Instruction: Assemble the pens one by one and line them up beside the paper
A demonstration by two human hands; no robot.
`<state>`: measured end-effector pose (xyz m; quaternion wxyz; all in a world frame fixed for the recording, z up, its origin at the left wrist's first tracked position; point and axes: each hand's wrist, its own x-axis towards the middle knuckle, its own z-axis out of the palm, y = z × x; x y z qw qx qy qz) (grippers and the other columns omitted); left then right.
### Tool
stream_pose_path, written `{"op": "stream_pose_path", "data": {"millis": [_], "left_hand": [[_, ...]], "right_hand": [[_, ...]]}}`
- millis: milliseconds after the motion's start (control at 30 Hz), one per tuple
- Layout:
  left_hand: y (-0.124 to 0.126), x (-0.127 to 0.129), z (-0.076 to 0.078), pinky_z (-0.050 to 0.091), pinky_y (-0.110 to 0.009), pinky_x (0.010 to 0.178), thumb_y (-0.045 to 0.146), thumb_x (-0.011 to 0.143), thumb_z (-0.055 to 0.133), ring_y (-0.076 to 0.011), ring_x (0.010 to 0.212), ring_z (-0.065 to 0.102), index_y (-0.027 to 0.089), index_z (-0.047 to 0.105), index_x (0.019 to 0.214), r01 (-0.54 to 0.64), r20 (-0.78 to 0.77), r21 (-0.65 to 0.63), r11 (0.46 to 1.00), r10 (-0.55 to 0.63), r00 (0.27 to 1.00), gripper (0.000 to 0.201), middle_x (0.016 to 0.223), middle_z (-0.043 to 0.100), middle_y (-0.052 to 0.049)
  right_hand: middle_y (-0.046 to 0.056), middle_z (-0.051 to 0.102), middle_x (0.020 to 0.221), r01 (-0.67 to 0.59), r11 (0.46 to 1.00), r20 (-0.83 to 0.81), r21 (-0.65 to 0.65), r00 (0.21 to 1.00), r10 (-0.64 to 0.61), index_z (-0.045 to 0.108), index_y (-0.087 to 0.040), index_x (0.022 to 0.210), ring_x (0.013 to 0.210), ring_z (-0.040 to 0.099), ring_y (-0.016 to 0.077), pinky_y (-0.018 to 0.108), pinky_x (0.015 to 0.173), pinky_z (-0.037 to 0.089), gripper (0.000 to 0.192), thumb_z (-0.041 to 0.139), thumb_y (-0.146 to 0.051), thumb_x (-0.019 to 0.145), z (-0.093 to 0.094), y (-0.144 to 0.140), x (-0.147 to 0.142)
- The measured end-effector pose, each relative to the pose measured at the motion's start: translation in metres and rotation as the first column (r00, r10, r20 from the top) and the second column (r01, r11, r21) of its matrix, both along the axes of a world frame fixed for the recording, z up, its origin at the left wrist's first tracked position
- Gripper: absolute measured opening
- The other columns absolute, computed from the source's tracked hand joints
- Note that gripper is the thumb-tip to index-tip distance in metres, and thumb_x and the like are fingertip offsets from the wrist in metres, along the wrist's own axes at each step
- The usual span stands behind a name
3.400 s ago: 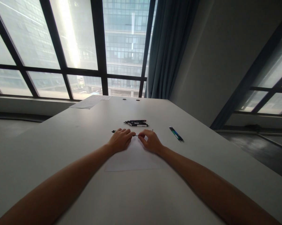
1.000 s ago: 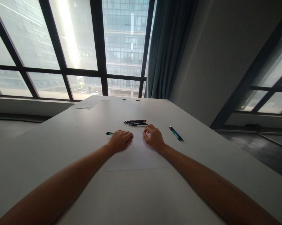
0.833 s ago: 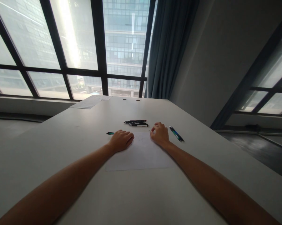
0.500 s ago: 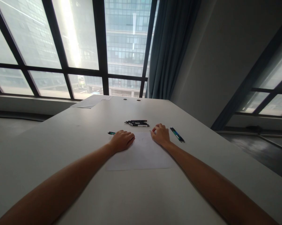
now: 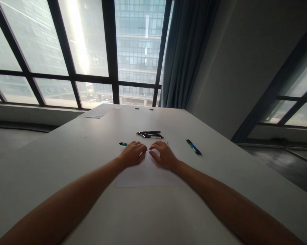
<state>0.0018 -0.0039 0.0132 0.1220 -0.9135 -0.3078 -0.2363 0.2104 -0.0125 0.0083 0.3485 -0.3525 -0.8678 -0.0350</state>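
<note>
My left hand (image 5: 133, 153) is closed around a pen; its green end (image 5: 123, 144) sticks out on the left and its thin tip shows between the fingertips. The rest of the pen is hidden in the hand. Facing that tip is my right hand (image 5: 162, 153), thumb and forefinger apart, with a small gap to the pen and nothing visible between them. Both hands rest over a white sheet of paper (image 5: 143, 178). Just behind the right hand, a tiny pale piece (image 5: 167, 142) shows, too small to name.
Several black pens (image 5: 150, 134) lie in a pile beyond the hands. To the right are blue-green pens (image 5: 193, 147) side by side. Papers (image 5: 98, 111) lie at the table's far left, near the window. A curtain (image 5: 177, 61) hangs behind the white table (image 5: 97, 204).
My right hand has moved left, from the paper's right side to the pen tip. The tiny pale piece now lies apart from its fingers. My left hand has stayed put with the pen.
</note>
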Motion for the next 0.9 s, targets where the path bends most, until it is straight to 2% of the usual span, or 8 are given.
{"op": "stream_pose_path", "data": {"millis": [100, 367, 600, 767, 900], "left_hand": [[0.001, 0.000, -0.001, 0.044, -0.032, 0.075, 0.021, 0.089, 0.047, -0.0185, 0.078, 0.062, 0.018, 0.063, 0.092, 0.011, 0.006, -0.007, 1.000, -0.011, 1.000, 0.016, 0.081, 0.069, -0.005], [0.004, -0.002, -0.007, 0.046, -0.032, 0.070, 0.036, 0.096, 0.044, -0.0179, 0.069, 0.062, 0.018, 0.065, 0.088, -0.038, 0.029, 0.010, 0.999, 0.038, 0.999, 0.028, 0.075, 0.068, -0.005], [0.004, -0.001, -0.007, 0.047, -0.033, 0.073, 0.027, 0.094, 0.046, -0.0194, 0.075, 0.064, 0.018, 0.064, 0.094, -0.107, 0.059, 0.023, 0.994, 0.106, 0.993, 0.021, 0.080, 0.070, -0.006], [0.003, -0.001, -0.007, 0.046, -0.033, 0.073, 0.026, 0.094, 0.045, -0.0197, 0.076, 0.065, 0.017, 0.063, 0.096, -0.131, 0.081, 0.031, 0.991, 0.129, 0.988, 0.020, 0.083, 0.071, -0.006], [0.003, -0.001, -0.006, 0.046, -0.032, 0.071, 0.026, 0.095, 0.044, -0.0200, 0.076, 0.065, 0.017, 0.063, 0.096, -0.131, 0.070, 0.033, 0.991, 0.129, 0.989, 0.021, 0.084, 0.071, -0.006]], "right_hand": [[0.007, 0.067, 0.094, -0.065, 0.998, 0.018, -0.014, 0.998, 0.065, 0.065, -0.019, 0.091, 0.090, 0.059, 0.0210, 0.037, 0.084, 0.042, 0.006, 0.061, -0.023, 0.088, -0.001, -0.003, -0.001], [0.006, 0.067, 0.091, -0.064, 0.998, -0.005, -0.005, 0.998, 0.064, 0.064, -0.019, 0.089, 0.087, 0.059, 0.0198, 0.035, 0.082, 0.043, 0.007, 0.057, -0.019, 0.090, -0.003, 0.000, 0.001], [0.005, 0.065, 0.092, 0.151, 0.988, -0.135, 0.013, 0.980, -0.148, 0.059, -0.020, 0.080, 0.087, 0.059, 0.0204, 0.034, 0.080, 0.041, 0.009, 0.056, -0.012, 0.082, -0.005, 0.007, 0.007], [0.004, 0.062, 0.084, 0.213, 0.977, -0.174, -0.027, 0.961, -0.215, 0.055, -0.020, 0.080, 0.079, 0.057, 0.0191, 0.033, 0.077, 0.040, 0.009, 0.048, -0.018, 0.086, -0.004, 0.009, 0.011], [0.004, 0.060, 0.081, 0.253, 0.966, -0.196, -0.049, 0.946, -0.258, 0.051, -0.021, 0.078, 0.076, 0.055, 0.0187, 0.032, 0.074, 0.039, 0.020, 0.037, -0.025, 0.092, -0.004, 0.010, 0.011]]}}
